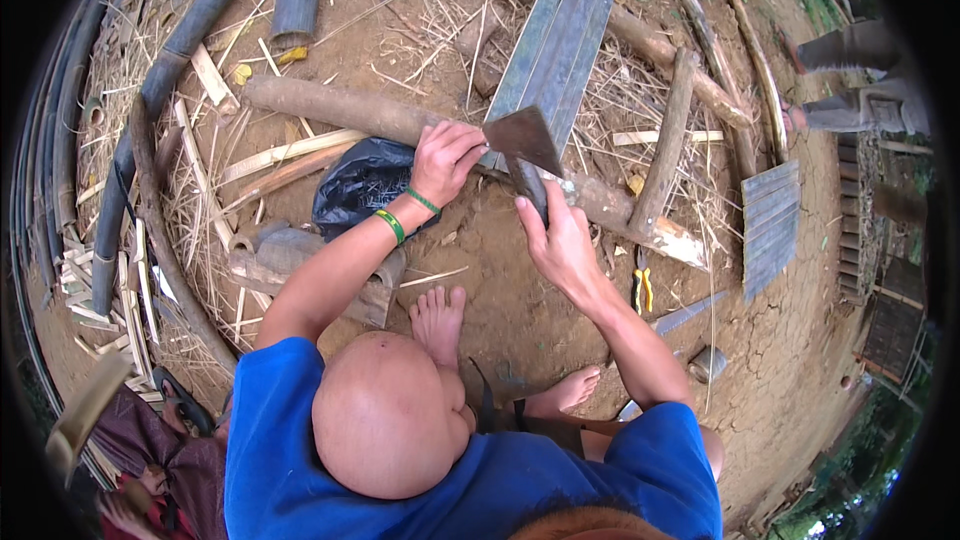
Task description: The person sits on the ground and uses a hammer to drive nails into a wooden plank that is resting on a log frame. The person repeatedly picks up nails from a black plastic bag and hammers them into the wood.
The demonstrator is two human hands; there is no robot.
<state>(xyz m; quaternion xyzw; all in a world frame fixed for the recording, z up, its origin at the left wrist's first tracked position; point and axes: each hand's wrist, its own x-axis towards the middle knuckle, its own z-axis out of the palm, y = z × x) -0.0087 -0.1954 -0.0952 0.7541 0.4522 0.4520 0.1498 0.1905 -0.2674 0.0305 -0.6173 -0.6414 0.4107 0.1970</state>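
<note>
My right hand (565,250) grips the dark handle of a broad-bladed chopping knife (523,140), its wide, rusty blade lying over the near end of a grey slatted bamboo panel (550,55). That panel slopes away across a long log (345,108) lying on the ground in front of me. Just left of the blade, my left hand (447,157) has its fingers pinched together at the panel's near corner. What sits between those fingertips is too small to make out. Green bands circle my left wrist.
A black plastic bag (365,180) and split bamboo pieces (300,265) lie left of my feet. Yellow-handled pliers (642,285), a saw blade (690,312) and a second slatted panel (771,225) are at right. Bamboo poles (205,30) curve along the left. Other people's legs (850,118) show at far right.
</note>
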